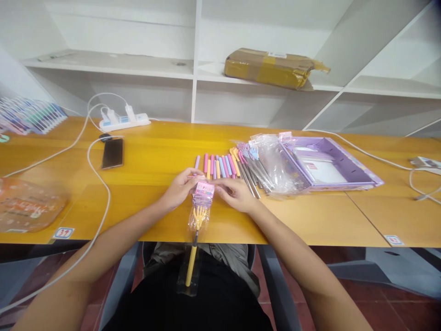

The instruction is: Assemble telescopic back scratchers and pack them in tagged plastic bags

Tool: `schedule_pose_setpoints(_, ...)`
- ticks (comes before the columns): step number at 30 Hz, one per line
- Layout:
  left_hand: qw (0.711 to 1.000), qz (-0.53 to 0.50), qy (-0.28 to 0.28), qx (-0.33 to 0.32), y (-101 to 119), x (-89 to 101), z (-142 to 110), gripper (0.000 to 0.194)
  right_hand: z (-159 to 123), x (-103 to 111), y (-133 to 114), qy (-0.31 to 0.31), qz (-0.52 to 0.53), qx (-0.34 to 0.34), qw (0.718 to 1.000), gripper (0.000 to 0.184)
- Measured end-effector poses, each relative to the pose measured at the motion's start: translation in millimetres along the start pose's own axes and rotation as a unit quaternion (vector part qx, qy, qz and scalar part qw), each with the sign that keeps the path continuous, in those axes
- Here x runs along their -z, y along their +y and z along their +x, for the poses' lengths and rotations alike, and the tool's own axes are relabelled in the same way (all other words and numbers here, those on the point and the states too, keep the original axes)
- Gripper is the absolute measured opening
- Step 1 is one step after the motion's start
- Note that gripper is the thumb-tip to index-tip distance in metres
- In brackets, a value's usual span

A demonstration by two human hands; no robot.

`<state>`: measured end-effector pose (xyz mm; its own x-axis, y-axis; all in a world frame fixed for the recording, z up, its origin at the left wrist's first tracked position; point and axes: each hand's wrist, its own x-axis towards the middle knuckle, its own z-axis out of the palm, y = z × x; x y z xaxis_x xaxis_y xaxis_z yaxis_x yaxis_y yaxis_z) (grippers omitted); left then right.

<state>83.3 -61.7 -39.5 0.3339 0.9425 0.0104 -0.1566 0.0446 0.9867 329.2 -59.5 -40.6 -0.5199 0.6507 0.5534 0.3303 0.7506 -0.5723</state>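
My left hand (179, 187) and my right hand (233, 193) both pinch the pink header card (204, 189) at the top of a clear bag. Inside the bag is a yellow back scratcher (197, 232) with a claw head and a yellow grip; it hangs over the front edge of the wooden table (310, 216) toward my lap. Just beyond my hands lies a row of several more back scratchers (223, 166) with pink, blue, purple and yellow grips.
Clear plastic bags (272, 165) and an open purple box (330, 165) lie right of the row. A phone (112, 153) with a white cable and a power strip (124, 120) sit at the left. An orange packet (27, 204) is far left. A brown parcel (274, 68) rests on the shelf.
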Motion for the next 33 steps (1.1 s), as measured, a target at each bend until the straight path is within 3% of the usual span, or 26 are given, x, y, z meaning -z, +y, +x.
schedule_pose_setpoints(10,1.0,-0.001,-0.01,-0.003,-1.0,0.9,0.3,0.034,-0.6,-0.6,0.8,-0.041,0.033,0.025,0.998,0.025)
schedule_pose_setpoints(15,1.0,0.014,-0.019,0.004,0.3,1.5,-1.3,0.037,1.1,-3.3,3.7,0.013,0.059,-0.055,0.997,0.035)
schedule_pose_setpoints(20,0.999,0.04,-0.019,0.008,2.3,1.1,-2.6,0.038,3.9,-4.8,3.6,0.032,0.051,-0.074,0.995,0.019)
schedule_pose_setpoints(25,0.993,0.055,-0.1,0.027,0.8,1.5,-3.4,0.039,4.5,-3.0,-1.1,0.075,0.054,-0.084,0.992,0.021)
schedule_pose_setpoints(33,0.986,0.106,-0.131,0.016,-10.0,4.0,-3.0,0.035,3.7,-0.8,0.9,-0.03,0.085,-0.004,0.996,0.015)
